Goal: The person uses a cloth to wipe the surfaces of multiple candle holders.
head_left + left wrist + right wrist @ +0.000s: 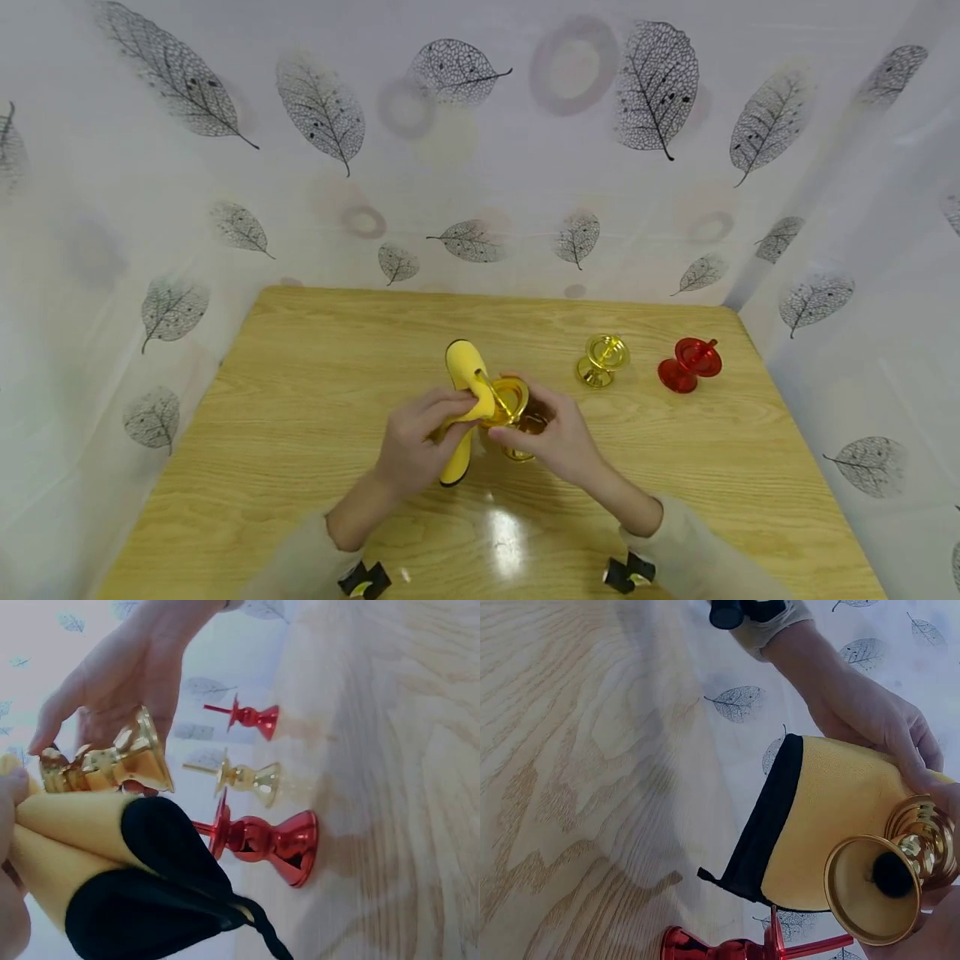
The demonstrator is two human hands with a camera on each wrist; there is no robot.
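Note:
A gold candle holder [513,398], with a round dish, a spike and a flared base, is held up over the table between both hands. My right hand [561,435] grips it from the right, thumb and fingers around its dish and stem. In the right wrist view its hollow base [855,892] faces the camera, with a dark spot inside. My left hand [422,435] pinches a folded yellow cloth [465,360] with black edging against the dish rim. The cloth's edges [161,844] hang below the left hand in the left wrist view.
A second gold candle holder [600,360] and a red one [688,365] stand upright at the back right of the wooden table [337,350]. Another red candle holder [274,844] stands closer in the left wrist view. A leaf-patterned curtain [480,167] surrounds the table.

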